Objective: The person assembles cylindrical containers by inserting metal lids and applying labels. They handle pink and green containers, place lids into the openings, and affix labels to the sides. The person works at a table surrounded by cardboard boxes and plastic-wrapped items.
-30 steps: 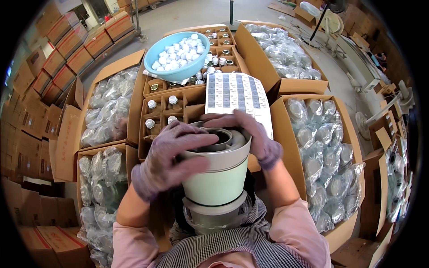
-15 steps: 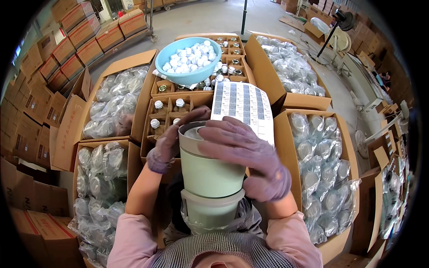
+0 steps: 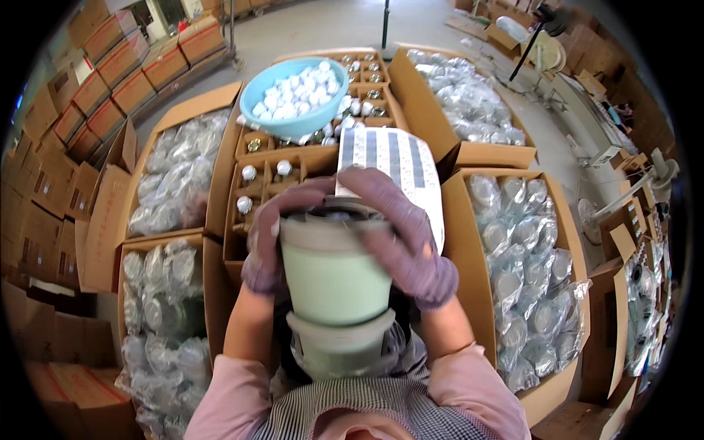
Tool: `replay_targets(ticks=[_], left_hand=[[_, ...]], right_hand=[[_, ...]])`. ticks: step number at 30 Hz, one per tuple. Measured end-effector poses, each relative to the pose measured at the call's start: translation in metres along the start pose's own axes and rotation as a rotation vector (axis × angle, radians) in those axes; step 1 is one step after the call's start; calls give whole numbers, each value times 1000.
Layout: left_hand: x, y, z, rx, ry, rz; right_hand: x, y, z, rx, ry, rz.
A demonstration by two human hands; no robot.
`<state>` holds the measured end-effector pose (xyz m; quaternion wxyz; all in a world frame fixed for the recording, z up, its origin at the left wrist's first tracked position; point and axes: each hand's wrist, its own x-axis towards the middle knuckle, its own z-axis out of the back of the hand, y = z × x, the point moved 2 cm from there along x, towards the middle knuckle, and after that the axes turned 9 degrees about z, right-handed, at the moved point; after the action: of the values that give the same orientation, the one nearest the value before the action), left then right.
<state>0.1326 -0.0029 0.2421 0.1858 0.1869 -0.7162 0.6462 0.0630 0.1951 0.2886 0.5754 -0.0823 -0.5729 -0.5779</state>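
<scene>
A pale green canister [image 3: 336,282] with a grey rim stands upright in front of my body. Its top is blurred, and a dark round part shows there. My left hand [image 3: 279,227], in a purple-grey glove, curls around the left side of the rim. On the right side my gloved right hand [image 3: 407,238] grips the rim, its fingers bent over the top edge. Directly beneath is a second pale green vessel [image 3: 341,348] with a grey band and clear plastic around its lower part. What supports it is hidden.
Ahead is a divided carton [image 3: 293,155] holding white-capped bottles. A blue basin [image 3: 253,121] of white caps and a printed label sheet [image 3: 392,158] lie on the cartons. Cartons of plastic-wrapped containers flank me at left [image 3: 213,286] and right [image 3: 455,220]. Stacked boxes [image 3: 121,62] stand far left.
My right hand has drawn back from across the canister's top to the right side of its rim. My left hand has come lower around the left side. The view has shifted slightly.
</scene>
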Motion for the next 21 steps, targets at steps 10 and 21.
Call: replay_targets(ticks=[10, 21], left_hand=[[1, 29, 8, -192, 11, -253], [-5, -12, 5, 206, -55, -85]], right_hand=[[10, 18, -8, -98, 162, 47], [12, -14, -8, 199, 242, -523]])
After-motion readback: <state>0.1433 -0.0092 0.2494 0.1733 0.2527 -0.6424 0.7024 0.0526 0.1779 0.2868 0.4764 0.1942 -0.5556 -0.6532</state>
